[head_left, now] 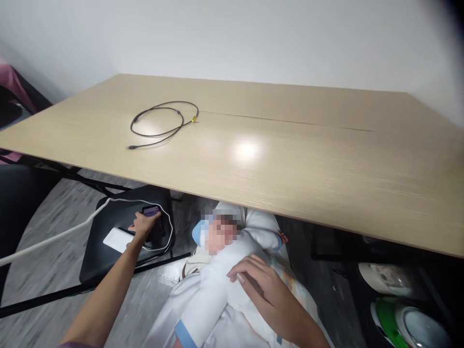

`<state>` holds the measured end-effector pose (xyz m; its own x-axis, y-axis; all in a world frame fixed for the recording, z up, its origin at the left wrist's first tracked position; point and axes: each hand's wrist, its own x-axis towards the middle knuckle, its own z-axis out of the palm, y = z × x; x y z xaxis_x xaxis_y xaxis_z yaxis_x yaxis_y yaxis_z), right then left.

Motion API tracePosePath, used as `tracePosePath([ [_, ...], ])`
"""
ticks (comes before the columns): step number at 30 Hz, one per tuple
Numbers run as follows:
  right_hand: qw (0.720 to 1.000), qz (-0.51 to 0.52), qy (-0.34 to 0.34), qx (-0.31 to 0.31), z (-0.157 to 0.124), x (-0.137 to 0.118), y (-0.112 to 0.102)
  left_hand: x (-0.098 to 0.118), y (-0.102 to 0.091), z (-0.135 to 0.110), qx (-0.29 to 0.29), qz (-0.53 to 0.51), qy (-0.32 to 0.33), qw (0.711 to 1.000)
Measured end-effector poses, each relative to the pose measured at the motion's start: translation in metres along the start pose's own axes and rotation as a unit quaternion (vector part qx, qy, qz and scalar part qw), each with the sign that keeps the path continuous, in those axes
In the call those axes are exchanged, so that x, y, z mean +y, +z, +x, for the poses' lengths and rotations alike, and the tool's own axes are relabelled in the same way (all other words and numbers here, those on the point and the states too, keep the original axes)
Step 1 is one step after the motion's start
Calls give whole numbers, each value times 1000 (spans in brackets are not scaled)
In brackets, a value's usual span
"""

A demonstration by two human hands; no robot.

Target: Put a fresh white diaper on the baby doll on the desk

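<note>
My left hand (145,224) reaches down to a black chair seat (105,256) and closes its fingers round a dark phone (151,211) with a lit purple screen. A white cable (72,229) loops round the phone and runs off to the left. A white flat card or paper (118,239) lies on the seat beside the hand. My right hand (266,290) rests with fingers stretched out on a baby doll (217,285) in white clothes lying on my lap. The doll's head points toward the table's edge.
A wide light wooden table (290,159) fills the middle of the view. A coiled black cable (163,123) lies on its left part. Bowls or helmets, white and green (398,309), sit under the table at the right. A pink item (12,82) is at far left.
</note>
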<state>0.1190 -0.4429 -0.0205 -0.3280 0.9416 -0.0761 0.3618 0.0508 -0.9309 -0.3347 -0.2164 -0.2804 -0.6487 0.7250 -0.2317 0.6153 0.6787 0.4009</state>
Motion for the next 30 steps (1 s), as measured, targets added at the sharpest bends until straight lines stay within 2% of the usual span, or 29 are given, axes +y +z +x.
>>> tracePosePath([
  [14,1000,5,12,-15,1,4,0,5,-2,-18,17,-23,35,999],
  [30,1000,2,10,-12,1,4,-1,14,-9,-56,123,-36,96,987],
])
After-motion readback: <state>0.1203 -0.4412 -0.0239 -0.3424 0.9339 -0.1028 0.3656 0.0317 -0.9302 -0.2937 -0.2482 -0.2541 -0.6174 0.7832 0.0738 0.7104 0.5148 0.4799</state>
